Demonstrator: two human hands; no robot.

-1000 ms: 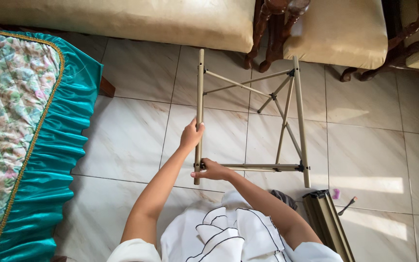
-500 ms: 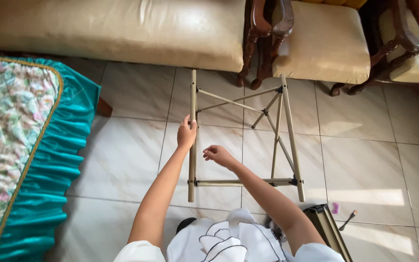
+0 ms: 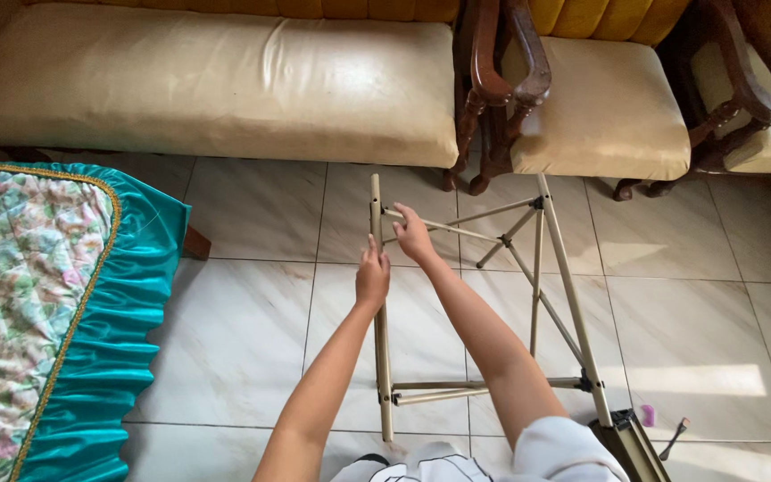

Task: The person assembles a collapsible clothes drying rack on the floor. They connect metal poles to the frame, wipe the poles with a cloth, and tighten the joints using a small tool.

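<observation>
Fingers of my left hand (image 3: 373,275) wrap the metal frame (image 3: 475,312) left tube; right hand (image 3: 413,235) pinches its upper crossbar. Frame stands on the tiled floor (image 3: 252,330) before the sofa (image 3: 225,80). Best: steady the tube, work the bar gently.

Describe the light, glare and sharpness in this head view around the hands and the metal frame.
Head view: soft daylight; a bright sun patch on the floor tiles at lower right and sheen on the cream sofa seat. The left hand and right hand on the metal frame are reasonably sharp, with no clear motion blur. Wide-angle lens bends the sofa edge slightly.
</observation>
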